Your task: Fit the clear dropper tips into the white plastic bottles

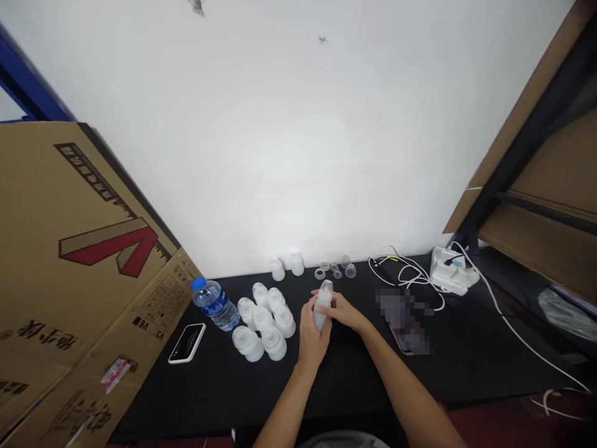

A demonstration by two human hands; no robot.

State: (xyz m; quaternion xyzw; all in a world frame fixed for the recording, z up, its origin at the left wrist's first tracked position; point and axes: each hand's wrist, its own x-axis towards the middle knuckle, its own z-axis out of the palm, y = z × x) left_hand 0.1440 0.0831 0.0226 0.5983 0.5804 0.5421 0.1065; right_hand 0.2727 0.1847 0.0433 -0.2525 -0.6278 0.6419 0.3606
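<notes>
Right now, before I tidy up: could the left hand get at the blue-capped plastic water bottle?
Probably not without letting go: the left hand is gripping a frosted bottle, and a cluster of white plastic bottles stands between it and the water bottle.

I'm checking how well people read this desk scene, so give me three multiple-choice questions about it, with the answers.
1. What colour is the cap of the water bottle?
A) red B) blue C) white

2. Where is the white power strip?
A) on the cardboard box B) left of the water bottle C) at the right end of the table, by the wall

3. What are the left hand and right hand doing?
A) both holding one frosted plastic bottle B) resting apart on the table C) gripping the water bottle

Answers:
1. B, the cap shows blue.
2. C, it sits right of the hands, against the wall.
3. A, fingers of both hands wrap that bottle.
</notes>
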